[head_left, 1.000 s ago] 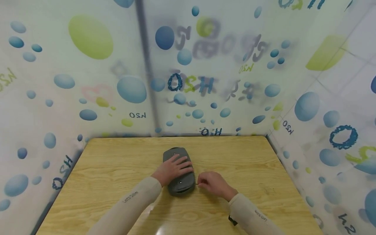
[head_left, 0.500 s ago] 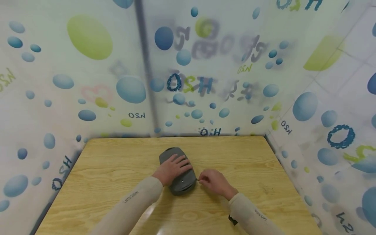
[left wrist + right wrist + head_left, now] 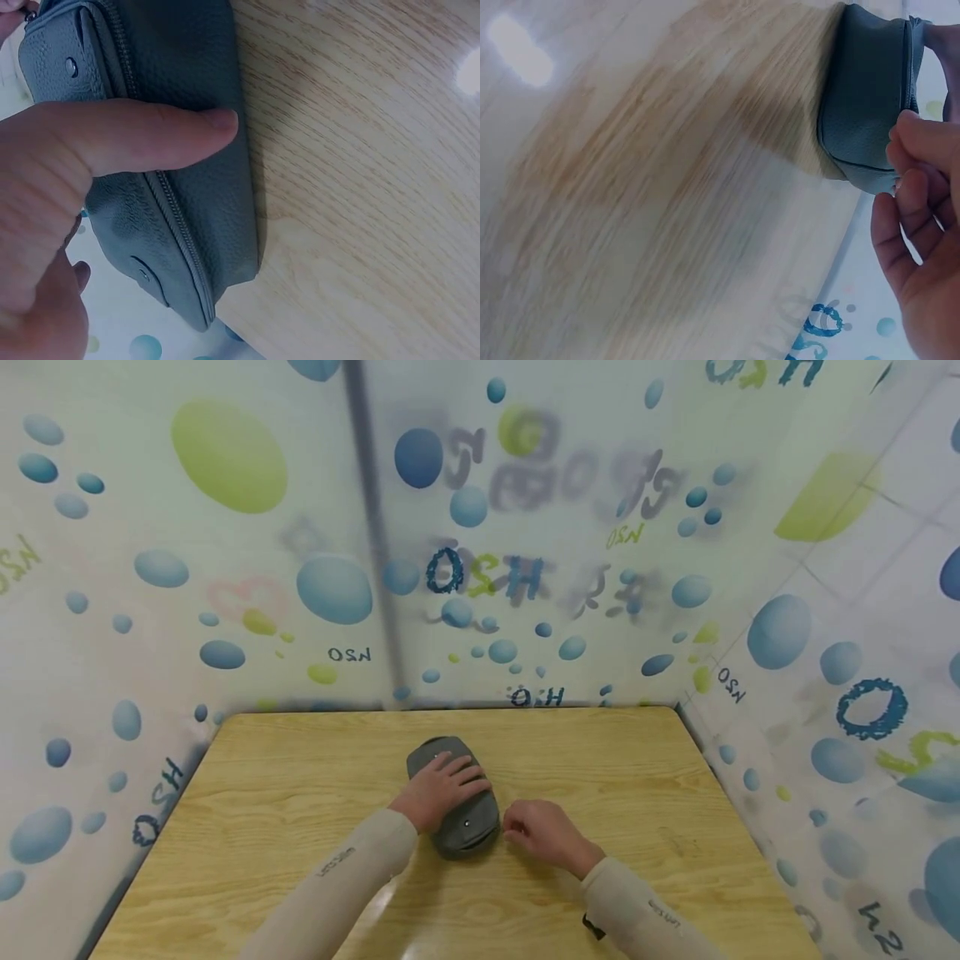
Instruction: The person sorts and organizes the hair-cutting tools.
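Note:
A dark grey leather zip pouch [image 3: 468,837] lies on the wooden table, slightly slanted, with small metal snaps on top. My left hand [image 3: 442,791] holds it across the middle, fingers spread over the top. In the left wrist view the thumb [image 3: 165,135] presses on the near side, over the zip [image 3: 176,206]; the fingers on the far side are mostly hidden. At the pouch's right end, my right hand [image 3: 545,832] pinches the zip pull between thumb and forefinger. The right wrist view shows those fingertips [image 3: 906,124] at the zip line, covering most of the pull.
The pale wooden table [image 3: 315,760] extends around the pouch on all sides. Behind it and at both sides stand white walls [image 3: 585,527] printed with blue and green bubbles. A dark band [image 3: 592,927] shows at the right wrist.
The pouch has turned a little, its far end shifting left. My right hand moved slightly outward, the pull showing, then came back down close to the pouch. The left hand keeps its hold.

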Demonstrator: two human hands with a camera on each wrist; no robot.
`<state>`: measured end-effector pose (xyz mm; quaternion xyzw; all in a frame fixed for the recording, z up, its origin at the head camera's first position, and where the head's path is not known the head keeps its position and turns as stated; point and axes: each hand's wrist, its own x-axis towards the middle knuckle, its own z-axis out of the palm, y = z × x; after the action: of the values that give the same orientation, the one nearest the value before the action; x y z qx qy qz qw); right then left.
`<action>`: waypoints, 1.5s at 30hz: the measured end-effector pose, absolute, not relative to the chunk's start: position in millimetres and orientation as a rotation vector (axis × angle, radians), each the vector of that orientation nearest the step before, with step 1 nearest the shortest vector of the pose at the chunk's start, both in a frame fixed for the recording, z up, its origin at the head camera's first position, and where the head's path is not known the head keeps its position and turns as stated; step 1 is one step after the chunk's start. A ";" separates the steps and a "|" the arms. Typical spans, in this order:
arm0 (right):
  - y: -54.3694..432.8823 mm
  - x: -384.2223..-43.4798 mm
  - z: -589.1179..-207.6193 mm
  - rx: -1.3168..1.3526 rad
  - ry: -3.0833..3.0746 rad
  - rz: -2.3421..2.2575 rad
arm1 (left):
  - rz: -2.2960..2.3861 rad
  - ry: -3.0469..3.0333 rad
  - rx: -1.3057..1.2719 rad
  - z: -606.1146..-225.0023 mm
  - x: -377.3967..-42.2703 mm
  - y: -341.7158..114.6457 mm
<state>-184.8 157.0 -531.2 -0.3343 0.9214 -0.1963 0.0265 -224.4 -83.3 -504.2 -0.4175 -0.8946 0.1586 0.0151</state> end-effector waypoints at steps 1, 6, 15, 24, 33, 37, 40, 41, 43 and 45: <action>156.4 -184.6 -530.9 -1.043 2.848 -0.602 | 0.489 -2.794 -1.299 -503.8 -224.4 -83.1; 155.9 -185.0 -527.6 -1.036 2.849 -0.589 | 0.523 -2.828 -1.305 -500.5 -224.0 -82.2; 162.9 -186.4 -523.6 -0.857 2.894 -0.643 | 0.493 -2.802 -1.328 -498.7 -219.8 -81.9; 170.5 -190.5 -528.6 -0.969 2.916 -0.610 | 0.367 -2.854 -1.282 -501.3 -222.0 -81.2; 156.5 -179.9 -525.6 -1.042 2.785 -0.630 | 0.227 -2.874 -1.271 -507.2 -224.9 -81.0; 155.7 -179.9 -526.8 -0.918 2.849 -0.648 | 0.193 -2.891 -1.228 -508.4 -226.4 -80.3; 159.6 -181.6 -528.7 -0.832 2.876 -0.696 | 0.186 -2.916 -1.201 -509.0 -226.3 -79.2; 161.2 -182.2 -529.7 -0.821 2.876 -0.707 | 0.190 -2.921 -1.193 -509.1 -226.0 -78.9; 163.8 -183.4 -530.9 -0.798 2.875 -0.728 | 0.185 -2.944 -1.175 -508.8 -225.1 -78.1; 165.9 -184.1 -531.6 -0.776 2.884 -0.748 | 0.185 -2.968 -1.150 -508.4 -224.3 -77.6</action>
<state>-184.1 165.9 -531.6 -0.2519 0.9362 -0.2429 0.0316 -224.3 -77.6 -508.4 -0.3606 -0.9306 0.0580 -0.0235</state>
